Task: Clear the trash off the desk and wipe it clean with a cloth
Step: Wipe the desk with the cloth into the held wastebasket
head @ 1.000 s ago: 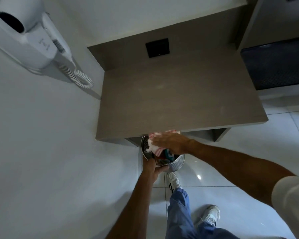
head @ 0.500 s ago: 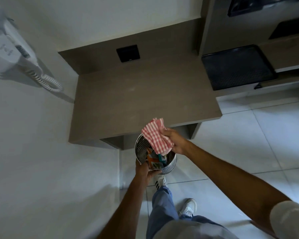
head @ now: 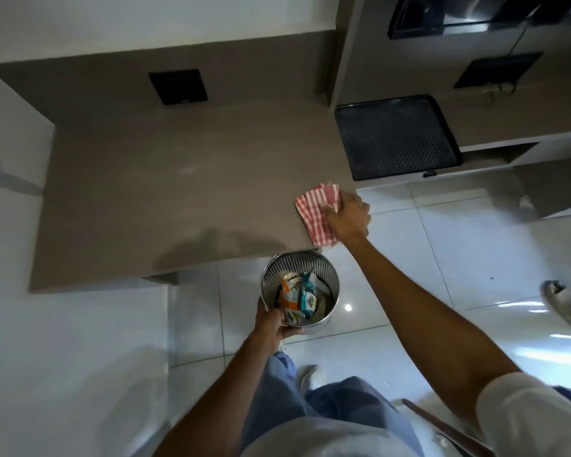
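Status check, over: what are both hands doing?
Right hand presses cloth on desk corner. Left hand holds bin of trash. Nothing in the way.

Desk (head: 165, 179) ahead, cloth (head: 315, 211) on its near right corner under right hand (head: 346, 216). Bin (head: 330, 319) below the front edge, wrappers (head: 299, 300) inside, left hand (head: 272, 323) at its near rim. Tray (head: 396, 136) right of desk.

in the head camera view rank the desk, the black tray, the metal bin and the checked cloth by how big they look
1. Desk, by far the largest.
2. Black tray.
3. Metal bin, though it is held nearer the camera, so this is only how it looks.
4. Checked cloth, partly hidden under the right hand.
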Tool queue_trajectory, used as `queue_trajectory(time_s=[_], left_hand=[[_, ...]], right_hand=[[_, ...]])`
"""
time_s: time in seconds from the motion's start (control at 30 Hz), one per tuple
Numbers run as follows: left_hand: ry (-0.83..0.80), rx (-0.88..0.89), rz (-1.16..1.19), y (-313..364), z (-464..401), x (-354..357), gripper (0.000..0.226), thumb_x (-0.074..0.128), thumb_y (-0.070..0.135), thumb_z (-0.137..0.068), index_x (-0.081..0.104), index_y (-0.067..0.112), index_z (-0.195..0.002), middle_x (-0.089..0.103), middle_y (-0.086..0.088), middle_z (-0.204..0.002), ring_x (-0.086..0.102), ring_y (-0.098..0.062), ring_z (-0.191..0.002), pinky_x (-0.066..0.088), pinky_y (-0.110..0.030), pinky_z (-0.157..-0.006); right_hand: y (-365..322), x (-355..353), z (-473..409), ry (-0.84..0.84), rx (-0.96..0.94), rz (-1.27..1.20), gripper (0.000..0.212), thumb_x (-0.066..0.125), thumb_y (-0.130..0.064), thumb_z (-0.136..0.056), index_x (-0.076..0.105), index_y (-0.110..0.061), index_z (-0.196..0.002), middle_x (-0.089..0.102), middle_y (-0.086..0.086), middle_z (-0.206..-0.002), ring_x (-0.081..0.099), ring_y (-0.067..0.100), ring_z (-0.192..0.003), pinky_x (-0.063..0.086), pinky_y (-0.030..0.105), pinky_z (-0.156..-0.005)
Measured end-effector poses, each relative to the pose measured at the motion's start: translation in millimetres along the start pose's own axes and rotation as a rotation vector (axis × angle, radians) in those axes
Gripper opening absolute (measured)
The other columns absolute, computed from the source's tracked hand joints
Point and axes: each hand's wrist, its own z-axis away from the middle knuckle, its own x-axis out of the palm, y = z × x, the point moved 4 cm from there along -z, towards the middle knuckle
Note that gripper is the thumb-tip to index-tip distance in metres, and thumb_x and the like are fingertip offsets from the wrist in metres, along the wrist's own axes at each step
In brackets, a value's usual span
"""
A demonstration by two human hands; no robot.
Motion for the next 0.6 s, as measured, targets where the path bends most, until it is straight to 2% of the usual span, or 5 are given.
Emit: queue_trajectory(time_s=[0.17,0.27,0.4,0.5,0.6], left_hand=[[0.041,-0.039,0.038,-11,-13,15,0.048,0.045,0.012,-0.112,0.038,0.025,-0.157,0.054,-0.022,-0.153,0.058,-0.051,-0.133,0.051,-0.073,-0.101],[0.095,-0.046,0.039,-30,-39,21,0.053,0.045,0.009,-0.112,0.033,0.028,-0.160,0.048,-0.020,-0.159,0.054,-0.050,-0.138,0.050,-0.074,-0.103],[0.148,-0.066,0.091,-57,-97,27,0.059,0.053,0.005,-0.108,0.037,0.033,-0.157,0.051,-0.019,-0.156,0.057,-0.049,-0.135,0.052,-0.070,-0.103],[0.128,-0.061,0.064,-74,-162,30,0.070,0.062,0.001,-0.102,0.036,0.033,-0.158,0.055,-0.020,-0.153,0.062,-0.048,-0.130,0.054,-0.067,-0.101],[0.106,-0.014,0.004,-84,-243,28,0.066,0.061,0.007,-0.104,0.035,0.036,-0.157,0.055,-0.018,-0.154,0.062,-0.049,-0.130,0.052,-0.071,-0.103]], right_hand=[[58,3,64,0.357,-0.290,0.026,0.028,0.053,-0.031,-0.103,0.053,-0.020,-0.129,0.057,0.007,-0.132,0.048,0.023,-0.117,0.043,0.042,-0.096],[119,39,97,0.118,-0.317,0.168,0.032,0.057,-0.029,-0.096,0.051,-0.025,-0.127,0.059,0.005,-0.131,0.047,0.020,-0.117,0.049,0.048,-0.098],[210,102,72,-0.315,0.259,0.068,0.073,0.068,-0.025,-0.093,0.033,-0.013,-0.156,0.047,0.014,-0.156,0.048,0.036,-0.141,0.044,0.055,-0.115],[258,155,33,-0.516,0.574,-0.135,0.048,0.058,-0.014,-0.100,0.048,-0.008,-0.146,0.061,0.021,-0.141,0.068,0.040,-0.119,0.061,0.055,-0.095],[299,216,-13,-0.550,0.554,-0.163,0.034,0.053,-0.006,-0.101,0.053,-0.005,-0.135,0.063,0.020,-0.134,0.071,0.040,-0.112,0.065,0.054,-0.084]])
